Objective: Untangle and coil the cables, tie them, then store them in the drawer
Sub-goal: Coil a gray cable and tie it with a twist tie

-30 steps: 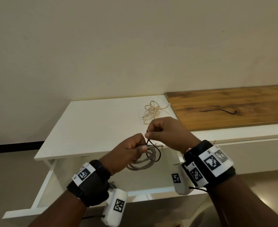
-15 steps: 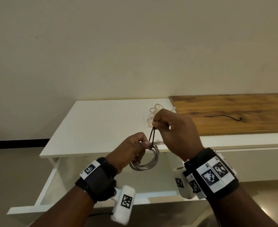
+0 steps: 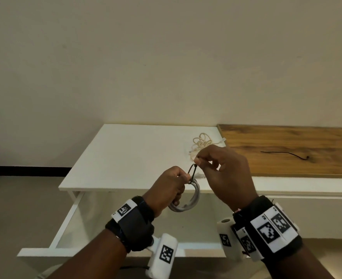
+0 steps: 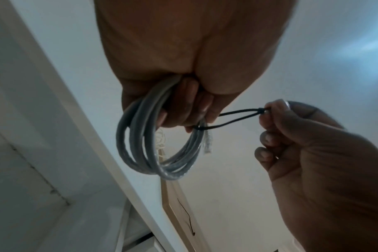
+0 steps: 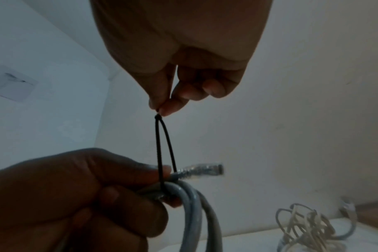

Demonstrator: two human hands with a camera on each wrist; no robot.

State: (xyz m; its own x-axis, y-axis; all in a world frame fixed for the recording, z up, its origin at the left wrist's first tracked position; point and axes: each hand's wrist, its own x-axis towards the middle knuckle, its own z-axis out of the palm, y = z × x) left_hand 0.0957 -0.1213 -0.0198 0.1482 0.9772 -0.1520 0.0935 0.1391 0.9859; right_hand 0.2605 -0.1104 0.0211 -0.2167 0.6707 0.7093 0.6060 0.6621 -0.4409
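Left hand [image 3: 167,190] gripped the coiled grey round-jacketed cable [image 3: 188,202], fingers curled through the loops, coil hanging below the fist. Right hand [image 3: 226,174] pinched the knotted end of a thin black elastic tie loop [image 3: 192,173] just above that grip; loop ran round the coil beside the clear plug [image 5: 202,169]. Open white drawer [image 3: 65,220] sat below both hands, no cable in it. Tangled cream cable [image 3: 201,141] lay on the white cabinet top [image 3: 126,154] behind the right hand.
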